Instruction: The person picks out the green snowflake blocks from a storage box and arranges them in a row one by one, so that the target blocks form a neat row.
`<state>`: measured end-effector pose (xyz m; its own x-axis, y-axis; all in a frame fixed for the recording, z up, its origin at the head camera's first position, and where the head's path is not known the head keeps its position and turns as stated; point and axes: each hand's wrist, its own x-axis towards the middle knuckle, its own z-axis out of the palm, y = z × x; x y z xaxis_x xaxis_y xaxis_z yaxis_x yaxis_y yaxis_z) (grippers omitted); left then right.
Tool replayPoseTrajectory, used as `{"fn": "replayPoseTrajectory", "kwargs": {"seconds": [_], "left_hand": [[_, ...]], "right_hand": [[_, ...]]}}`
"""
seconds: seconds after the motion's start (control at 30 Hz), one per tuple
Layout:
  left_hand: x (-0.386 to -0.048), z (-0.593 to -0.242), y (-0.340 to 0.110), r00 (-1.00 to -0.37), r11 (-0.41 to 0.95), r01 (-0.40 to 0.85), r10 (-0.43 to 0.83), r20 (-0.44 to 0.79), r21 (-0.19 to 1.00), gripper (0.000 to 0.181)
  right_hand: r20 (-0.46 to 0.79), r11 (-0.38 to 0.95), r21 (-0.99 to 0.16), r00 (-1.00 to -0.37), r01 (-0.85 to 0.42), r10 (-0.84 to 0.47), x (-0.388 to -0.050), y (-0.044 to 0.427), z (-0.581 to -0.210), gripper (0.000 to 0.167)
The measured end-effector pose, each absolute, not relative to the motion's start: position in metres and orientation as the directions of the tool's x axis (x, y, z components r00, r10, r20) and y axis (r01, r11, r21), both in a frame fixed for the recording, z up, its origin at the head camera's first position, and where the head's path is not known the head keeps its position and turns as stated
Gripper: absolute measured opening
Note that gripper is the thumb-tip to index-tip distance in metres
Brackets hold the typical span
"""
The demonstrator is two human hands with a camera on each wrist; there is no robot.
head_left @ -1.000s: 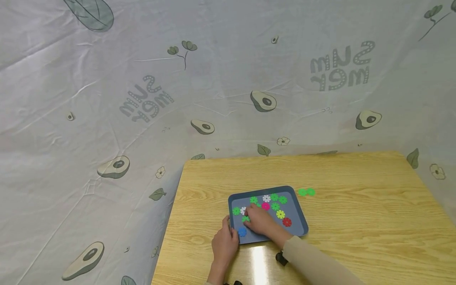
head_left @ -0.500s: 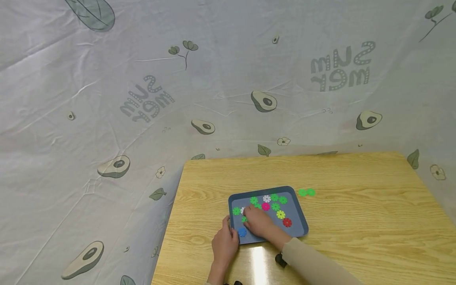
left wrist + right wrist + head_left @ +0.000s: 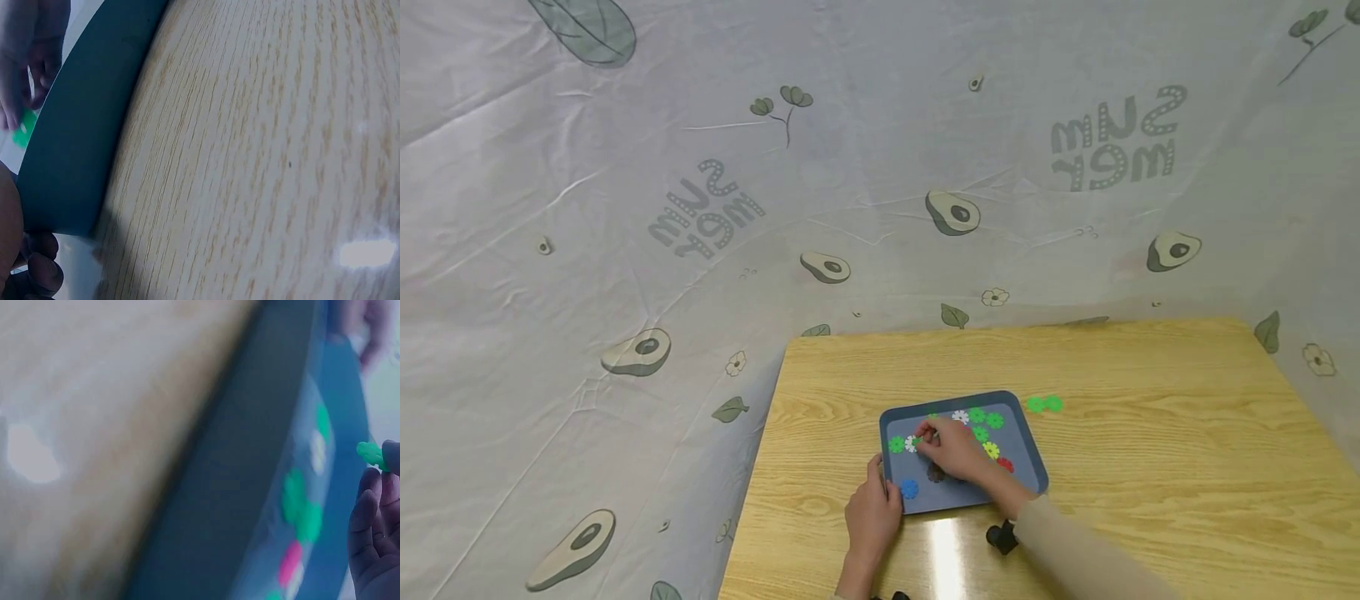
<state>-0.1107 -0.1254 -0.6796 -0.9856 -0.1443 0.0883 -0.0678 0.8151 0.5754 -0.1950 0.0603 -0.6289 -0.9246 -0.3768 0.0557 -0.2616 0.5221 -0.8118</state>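
Note:
My left hand [image 3: 871, 510] grips the near-left edge of a shallow blue-grey tray [image 3: 942, 498], thumb on the rim. Above the tray floor, my right hand [image 3: 958, 452] pinches a green notched disc [image 3: 370, 454] between thumb and fingers, which the right wrist view shows well. Flat in the tray lie more discs: a blue disc [image 3: 909, 489], a white disc [image 3: 912, 444], a green disc [image 3: 897, 445], a yellow disc [image 3: 991, 450] and a red disc [image 3: 1005, 465]. My right hand covers part of the tray's middle, and the pink disc shows in the right wrist view [image 3: 290, 562].
Two green discs [image 3: 1045, 404] sit side by side on the wooden table [image 3: 1165, 450], right of the tray's far corner. A printed pale cloth [image 3: 880, 167] hangs behind the table and along its left side.
My right hand has turned and risen slightly from the tray floor, with the green disc now pinched in its fingertips. My left hand keeps its hold on the tray.

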Motion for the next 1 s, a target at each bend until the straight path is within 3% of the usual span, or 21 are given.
{"fn": "replayPoseTrajectory", "kwargs": {"seconds": [0.4, 0.77, 1.0], "left_hand": [[-0.110, -0.678, -0.125, -0.982, 0.809, -0.060, -0.152, 0.110, 0.585, 0.049], [-0.110, -0.679, -0.125, -0.983, 0.813, -0.045, -0.140, 0.120, 0.581, 0.049], [-0.110, -0.678, -0.125, -0.982, 0.817, -0.045, -0.142, 0.124, 0.575, 0.049]], "right_hand": [[0.049, 0.442, -0.895, -0.998, -0.055, -0.024, -0.229, 0.167, -0.622, 0.024], [-0.055, 0.457, -0.873, -0.965, 0.172, 0.258, -0.232, 0.262, -0.647, 0.040], [-0.090, 0.489, -0.841, -0.950, 0.234, 0.299, -0.227, 0.281, -0.661, 0.039]]}}
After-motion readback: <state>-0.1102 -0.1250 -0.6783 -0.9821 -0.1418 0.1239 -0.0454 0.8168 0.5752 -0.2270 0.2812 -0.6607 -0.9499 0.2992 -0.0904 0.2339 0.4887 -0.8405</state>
